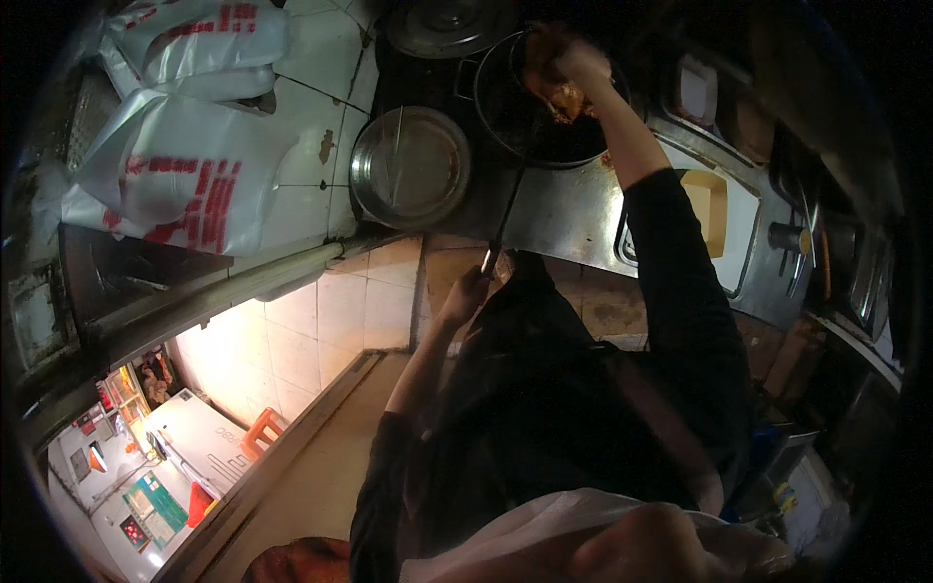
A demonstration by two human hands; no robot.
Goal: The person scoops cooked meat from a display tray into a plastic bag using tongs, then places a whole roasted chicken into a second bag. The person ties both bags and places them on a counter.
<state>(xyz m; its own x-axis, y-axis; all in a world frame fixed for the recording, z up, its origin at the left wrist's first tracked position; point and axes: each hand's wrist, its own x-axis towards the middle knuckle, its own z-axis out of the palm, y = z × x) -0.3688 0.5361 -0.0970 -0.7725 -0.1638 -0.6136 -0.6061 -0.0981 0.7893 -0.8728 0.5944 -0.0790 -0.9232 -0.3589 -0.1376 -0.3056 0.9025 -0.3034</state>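
My left hand (466, 295) grips the metal end of a long-handled utensil (513, 193). Its dark shaft slants up into a wide dark cooking pot (479, 109) with a side handle. What the far end looks like is lost in the dark inside. Above the pot's opening my right hand (585, 64) is blurred by motion. Reddish-brown food (565, 98) shows right beside and below that hand. Whether the fingers hold it is unclear. Left of the pot rests a round shallow metal pan (414, 171), with a thin straight stick across it.
A round metal lid (448, 29) lies behind the pan. White plastic bags (197, 167) with red print cover the tiled counter (302, 157) at left. On the steel worktop (568, 226) at right, a tan container (707, 211) sits near my right sleeve. An orange stool (262, 433) stands lower left.
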